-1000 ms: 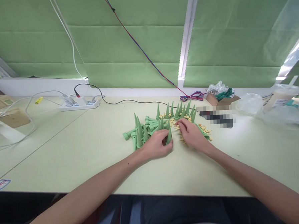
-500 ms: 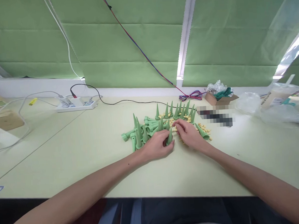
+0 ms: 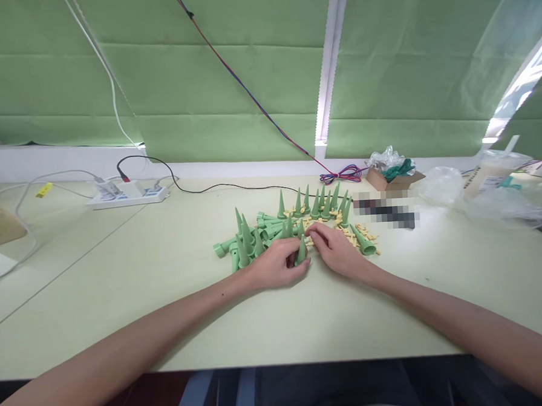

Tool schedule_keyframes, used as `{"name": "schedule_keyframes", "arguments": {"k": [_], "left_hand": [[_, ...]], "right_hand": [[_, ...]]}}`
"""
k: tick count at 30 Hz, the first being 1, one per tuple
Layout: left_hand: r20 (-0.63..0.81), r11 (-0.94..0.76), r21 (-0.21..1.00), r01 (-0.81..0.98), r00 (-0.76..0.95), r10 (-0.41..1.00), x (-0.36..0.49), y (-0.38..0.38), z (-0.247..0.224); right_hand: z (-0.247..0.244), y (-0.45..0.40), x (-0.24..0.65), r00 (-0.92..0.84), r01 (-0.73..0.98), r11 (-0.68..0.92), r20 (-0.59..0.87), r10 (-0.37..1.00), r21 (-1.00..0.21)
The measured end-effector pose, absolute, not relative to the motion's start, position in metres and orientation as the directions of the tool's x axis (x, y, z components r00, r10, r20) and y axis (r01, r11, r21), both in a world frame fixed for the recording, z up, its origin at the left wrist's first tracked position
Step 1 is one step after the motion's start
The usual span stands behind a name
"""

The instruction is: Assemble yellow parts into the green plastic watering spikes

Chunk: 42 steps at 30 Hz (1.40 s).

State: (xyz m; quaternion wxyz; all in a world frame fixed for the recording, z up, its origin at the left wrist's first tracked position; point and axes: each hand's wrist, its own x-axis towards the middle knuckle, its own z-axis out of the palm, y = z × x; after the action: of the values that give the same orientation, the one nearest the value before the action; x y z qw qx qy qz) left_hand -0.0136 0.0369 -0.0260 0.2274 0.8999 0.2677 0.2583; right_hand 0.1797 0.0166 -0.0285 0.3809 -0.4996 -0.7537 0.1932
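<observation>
My left hand [image 3: 278, 264] is closed around a green plastic cone [image 3: 302, 250], which stands upright with its tip pointing up. Just right of that cone is my right hand [image 3: 334, 246], its thumb and fingertips pinched together. Whatever lies between those fingertips is too small to make out. Small yellow plastic pieces [image 3: 366, 231] are scattered behind and beside the right hand. More green cones [image 3: 244, 236] stand or lie in a cluster beyond the left hand, and a row of upright cones [image 3: 315, 207] stands farther back. One cone [image 3: 362, 240] lies on its side by the right wrist.
A white power strip [image 3: 129, 195] with plugs and cables sits at the back left. Toward the back right are an open cardboard box [image 3: 394, 179], clear plastic bags [image 3: 443, 185] and a drink cup [image 3: 492, 173]. A black cable [image 3: 233, 184] crosses the table's rear.
The right hand's fingertips have come slightly closer to the cone in my left hand. The left hand keeps its hold on the cone. The whole view has shifted a little.
</observation>
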Motion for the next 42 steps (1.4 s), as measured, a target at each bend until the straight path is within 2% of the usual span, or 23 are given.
{"name": "schedule_keyframes", "arguments": {"k": [9, 18, 26, 32, 37, 42], "left_hand": [[0.316, -0.762, 0.533, 0.368, 0.749, 0.583, -0.028, 0.044, -0.025], [0.294, -0.707, 0.557, 0.436, 0.692, 0.659, -0.031, 0.037, -0.019], [0.345, -0.726, 0.547, 0.417, 0.677, 0.650, -0.030, 0.035, -0.023], [0.369, -0.749, 0.496, 0.440, 0.673, 0.641, -0.030, 0.034, -0.022], [0.408, -0.770, 0.509, 0.385, 0.680, 0.609, -0.030, 0.036, -0.022], [0.451, -0.823, 0.434, 0.367, 0.702, 0.551, -0.032, 0.032, -0.021]], "right_hand": [[-0.031, 0.011, 0.176, -0.195, 0.641, 0.416, 0.388, 0.901, -0.645], [-0.028, -0.004, 0.175, -0.177, 0.599, 0.450, 0.438, 0.881, -0.663], [-0.030, -0.006, 0.172, -0.207, 0.576, 0.466, 0.432, 0.878, -0.672], [-0.029, -0.006, 0.174, -0.245, 0.554, 0.495, 0.437, 0.865, -0.669], [-0.028, -0.005, 0.175, -0.236, 0.552, 0.511, 0.465, 0.854, -0.659], [-0.028, -0.004, 0.174, -0.236, 0.566, 0.502, 0.456, 0.858, -0.653]]}}
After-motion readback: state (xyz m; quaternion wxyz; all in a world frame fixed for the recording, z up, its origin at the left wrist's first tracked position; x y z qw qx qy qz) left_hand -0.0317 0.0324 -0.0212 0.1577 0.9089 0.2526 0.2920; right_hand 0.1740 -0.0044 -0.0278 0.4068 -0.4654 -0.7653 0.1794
